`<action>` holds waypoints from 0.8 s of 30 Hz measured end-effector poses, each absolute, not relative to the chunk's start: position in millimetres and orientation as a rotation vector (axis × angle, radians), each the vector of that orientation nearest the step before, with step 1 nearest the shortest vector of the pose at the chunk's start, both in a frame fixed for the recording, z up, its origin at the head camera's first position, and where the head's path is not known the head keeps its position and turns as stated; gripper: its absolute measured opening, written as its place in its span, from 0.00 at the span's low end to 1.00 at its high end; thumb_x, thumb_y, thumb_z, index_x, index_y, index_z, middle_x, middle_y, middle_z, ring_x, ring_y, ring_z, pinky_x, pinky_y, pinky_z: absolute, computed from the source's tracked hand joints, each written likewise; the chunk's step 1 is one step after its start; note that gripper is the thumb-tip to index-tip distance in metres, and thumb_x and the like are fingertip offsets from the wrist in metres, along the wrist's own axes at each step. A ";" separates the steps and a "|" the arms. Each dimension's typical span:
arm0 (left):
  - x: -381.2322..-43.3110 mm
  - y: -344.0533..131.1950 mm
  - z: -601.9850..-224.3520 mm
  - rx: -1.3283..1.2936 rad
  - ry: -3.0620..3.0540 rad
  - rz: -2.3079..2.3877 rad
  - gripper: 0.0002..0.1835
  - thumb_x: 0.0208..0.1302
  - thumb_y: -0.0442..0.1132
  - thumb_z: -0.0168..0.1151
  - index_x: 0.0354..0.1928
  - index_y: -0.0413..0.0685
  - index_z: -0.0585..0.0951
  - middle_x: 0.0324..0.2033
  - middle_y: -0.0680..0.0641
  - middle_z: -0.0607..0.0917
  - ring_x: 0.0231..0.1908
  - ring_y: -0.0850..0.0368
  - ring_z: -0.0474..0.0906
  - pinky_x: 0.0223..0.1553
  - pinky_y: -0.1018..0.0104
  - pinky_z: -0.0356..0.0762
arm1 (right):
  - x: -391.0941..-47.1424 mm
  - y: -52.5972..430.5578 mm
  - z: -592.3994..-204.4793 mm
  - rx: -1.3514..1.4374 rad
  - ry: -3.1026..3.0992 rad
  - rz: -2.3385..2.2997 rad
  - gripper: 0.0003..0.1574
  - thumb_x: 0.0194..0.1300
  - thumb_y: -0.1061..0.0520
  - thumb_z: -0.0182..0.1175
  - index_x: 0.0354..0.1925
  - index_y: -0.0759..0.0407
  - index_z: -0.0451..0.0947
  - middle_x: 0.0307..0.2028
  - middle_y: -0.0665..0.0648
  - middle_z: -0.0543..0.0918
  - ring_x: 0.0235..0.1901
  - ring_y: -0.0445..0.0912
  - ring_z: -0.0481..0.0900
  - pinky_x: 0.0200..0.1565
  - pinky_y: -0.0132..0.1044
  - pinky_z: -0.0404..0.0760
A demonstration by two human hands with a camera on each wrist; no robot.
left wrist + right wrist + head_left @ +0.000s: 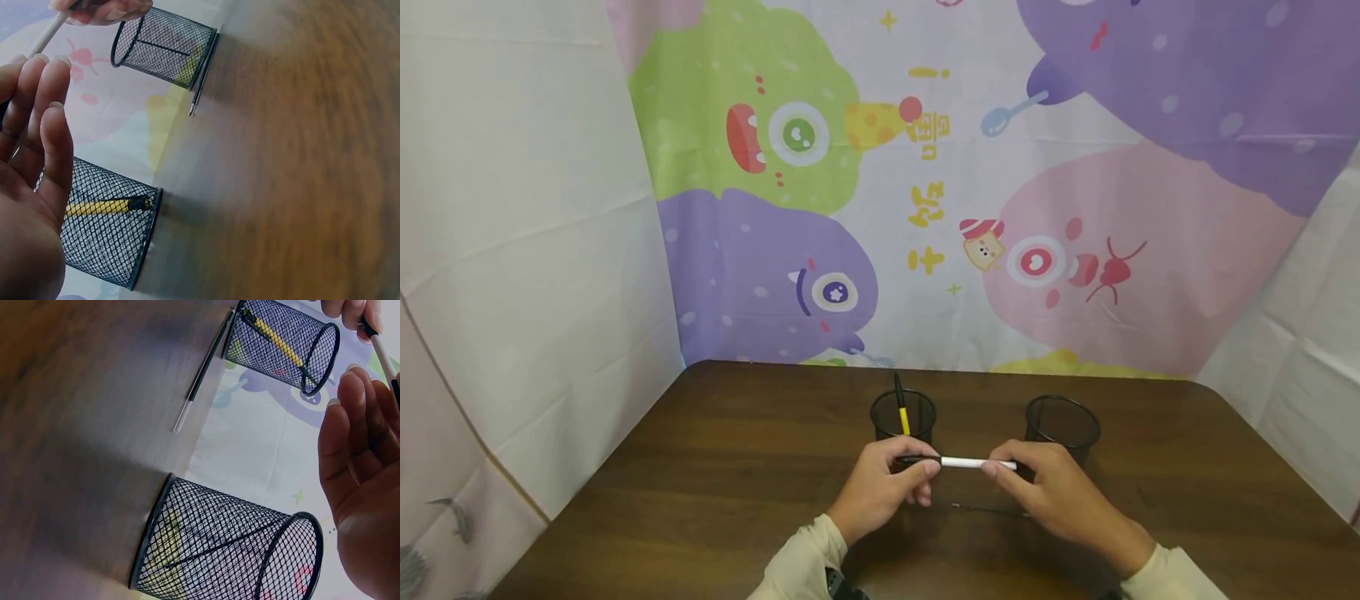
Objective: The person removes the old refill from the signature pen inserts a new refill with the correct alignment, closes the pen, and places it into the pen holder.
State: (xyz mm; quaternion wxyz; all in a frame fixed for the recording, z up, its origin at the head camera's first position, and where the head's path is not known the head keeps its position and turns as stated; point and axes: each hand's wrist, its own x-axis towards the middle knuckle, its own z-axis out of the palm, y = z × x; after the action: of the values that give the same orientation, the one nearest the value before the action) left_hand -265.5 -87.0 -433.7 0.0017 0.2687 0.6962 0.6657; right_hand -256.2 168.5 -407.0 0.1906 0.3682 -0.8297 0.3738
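Observation:
A pen with a white barrel and black ends [962, 462] lies level between both hands above the table. My left hand [883, 483] pinches its black end between thumb and index finger. On the other side, my right hand [1048, 492] grips the white barrel close to its far end. Below the pen, a thin dark pen refill [988, 509] with a metal tip and a clear end rests on the table, apart from both hands. In the wrist views, the refill [203, 81] shows more plainly. The fingers partly cover the pen's ends.
Behind the left hand stands a black mesh pen cup [106, 244] holding a yellow and black pen [903, 412]. A second black mesh cup [219, 544] stands behind the right hand. Both are on the brown wooden table [737, 450], before a cartoon-printed cloth [917, 317].

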 end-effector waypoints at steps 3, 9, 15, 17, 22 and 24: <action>-265.1 -87.2 -433.5 0.846 2.185 2.091 0.08 0.68 0.36 0.66 0.44 0.38 0.83 0.24 0.45 0.84 0.22 0.58 0.82 0.29 0.57 0.85 | -255.7 168.3 -406.7 1.040 -2.336 1.064 0.10 0.69 0.58 0.65 0.35 0.41 0.80 0.23 0.45 0.80 0.19 0.32 0.70 0.20 0.31 0.74; -264.6 -87.5 -433.7 0.842 2.195 2.095 0.08 0.67 0.36 0.67 0.44 0.38 0.84 0.24 0.42 0.84 0.22 0.58 0.82 0.28 0.59 0.85 | -255.3 167.6 -407.2 1.052 -2.301 1.051 0.08 0.65 0.58 0.69 0.41 0.46 0.82 0.30 0.40 0.82 0.24 0.33 0.75 0.26 0.32 0.77; -264.8 -86.8 -433.0 0.829 2.187 2.107 0.09 0.67 0.36 0.68 0.44 0.38 0.84 0.27 0.34 0.84 0.23 0.59 0.82 0.29 0.60 0.85 | -255.2 166.4 -407.9 1.057 -2.253 1.048 0.18 0.60 0.63 0.73 0.42 0.45 0.78 0.33 0.39 0.82 0.27 0.35 0.76 0.28 0.31 0.78; -264.8 -86.3 -432.7 0.823 2.181 2.111 0.09 0.67 0.36 0.68 0.44 0.37 0.84 0.28 0.31 0.83 0.24 0.59 0.82 0.29 0.61 0.85 | -255.3 166.0 -407.9 1.047 -2.239 1.023 0.19 0.58 0.64 0.73 0.41 0.45 0.77 0.32 0.39 0.81 0.27 0.34 0.75 0.28 0.31 0.77; -265.1 -85.9 -432.0 0.810 2.185 2.108 0.09 0.67 0.37 0.68 0.44 0.38 0.84 0.29 0.31 0.84 0.25 0.59 0.83 0.29 0.63 0.85 | -256.0 165.8 -407.2 1.022 -2.248 0.988 0.18 0.59 0.62 0.73 0.40 0.43 0.78 0.32 0.37 0.81 0.27 0.34 0.74 0.29 0.31 0.76; -265.1 -86.0 -431.8 0.808 2.190 2.105 0.09 0.67 0.37 0.68 0.44 0.38 0.84 0.29 0.34 0.85 0.25 0.59 0.83 0.29 0.64 0.85 | -255.8 166.0 -407.1 1.021 -2.259 0.984 0.17 0.60 0.61 0.73 0.41 0.43 0.78 0.32 0.37 0.81 0.27 0.34 0.74 0.29 0.31 0.76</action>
State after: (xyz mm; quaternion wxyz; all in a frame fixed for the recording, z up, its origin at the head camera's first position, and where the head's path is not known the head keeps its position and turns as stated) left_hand -265.1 -86.0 -431.8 -0.0009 0.2571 0.6968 0.6696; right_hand -255.8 166.0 -407.1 0.2350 0.3722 -0.8231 0.3587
